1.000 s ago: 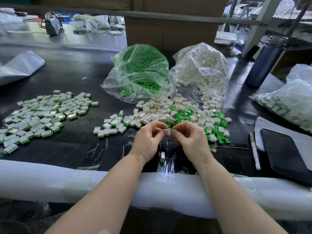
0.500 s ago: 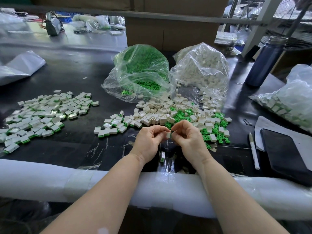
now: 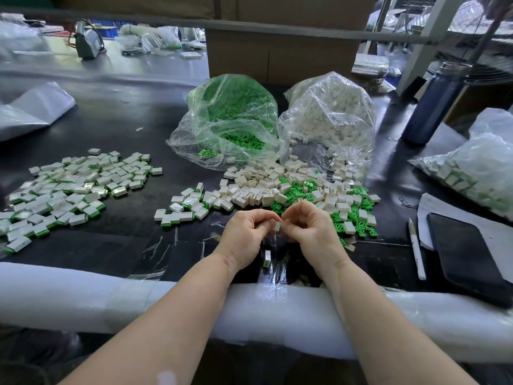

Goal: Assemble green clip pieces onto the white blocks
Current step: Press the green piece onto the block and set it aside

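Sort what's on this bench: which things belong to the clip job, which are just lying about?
Job: white block pinched between left hand and right hand; loose pile; green clip bag; white block bag; finished pile.
Lying about: bottle; pen; phone.

Your left hand [image 3: 245,237] & right hand [image 3: 311,232] both pinch one white block [image 3: 277,226] above the table [image 3: 111,245], loose pile [image 3: 299,190] just behind.
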`<state>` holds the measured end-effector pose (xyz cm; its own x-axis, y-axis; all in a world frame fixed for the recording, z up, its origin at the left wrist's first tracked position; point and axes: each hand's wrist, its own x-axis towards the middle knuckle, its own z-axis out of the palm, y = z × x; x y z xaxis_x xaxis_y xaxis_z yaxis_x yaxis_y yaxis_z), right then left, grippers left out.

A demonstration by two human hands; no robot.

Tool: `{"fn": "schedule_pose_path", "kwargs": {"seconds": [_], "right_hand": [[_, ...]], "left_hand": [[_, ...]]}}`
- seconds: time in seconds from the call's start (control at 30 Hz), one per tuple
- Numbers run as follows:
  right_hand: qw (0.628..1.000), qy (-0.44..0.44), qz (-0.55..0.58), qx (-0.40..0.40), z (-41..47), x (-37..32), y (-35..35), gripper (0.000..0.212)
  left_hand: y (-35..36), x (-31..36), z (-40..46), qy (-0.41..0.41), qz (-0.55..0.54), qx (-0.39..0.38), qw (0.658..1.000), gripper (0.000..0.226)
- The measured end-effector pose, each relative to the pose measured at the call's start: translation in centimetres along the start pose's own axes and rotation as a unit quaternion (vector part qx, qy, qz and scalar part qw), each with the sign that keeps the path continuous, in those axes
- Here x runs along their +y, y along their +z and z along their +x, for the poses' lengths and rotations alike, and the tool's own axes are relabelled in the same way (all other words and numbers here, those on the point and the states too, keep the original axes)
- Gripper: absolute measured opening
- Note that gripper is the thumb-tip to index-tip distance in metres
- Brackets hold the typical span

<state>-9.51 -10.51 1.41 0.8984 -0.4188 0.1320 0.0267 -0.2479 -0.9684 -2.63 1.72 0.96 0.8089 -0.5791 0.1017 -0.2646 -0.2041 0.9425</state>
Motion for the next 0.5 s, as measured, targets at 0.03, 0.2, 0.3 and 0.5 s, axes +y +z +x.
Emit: {"fn": "schedule_pose_path", "kwargs": {"seconds": [0.03,0.2,0.3,0.5], "right_hand": [[1.000,0.003,0.017,0.010,0.03,0.00,0.00,0.018],[0.997,0.019,0.075,0.031,0.19,0.02,-0.06,0.009],[0.997,0.022,0.074,0.030,0.26,0.08,-0.10,0.009],[0.997,0.021,0.070,0.014,0.14,-0.01,-0.26,0.010]], "left_hand": [[0.03,0.10,-0.04,-0.001,-0.021,0.005,1.000,0.022],[0.14,0.14,-0.03,0.018,-0.012,0.004,1.000,0.017],[0.12,0.13,-0.09,0.037,0.014,0.002,0.999,0.020],[0.09,0.08,0.15,0.014,0.004,0.027,1.000,0.007]]}}
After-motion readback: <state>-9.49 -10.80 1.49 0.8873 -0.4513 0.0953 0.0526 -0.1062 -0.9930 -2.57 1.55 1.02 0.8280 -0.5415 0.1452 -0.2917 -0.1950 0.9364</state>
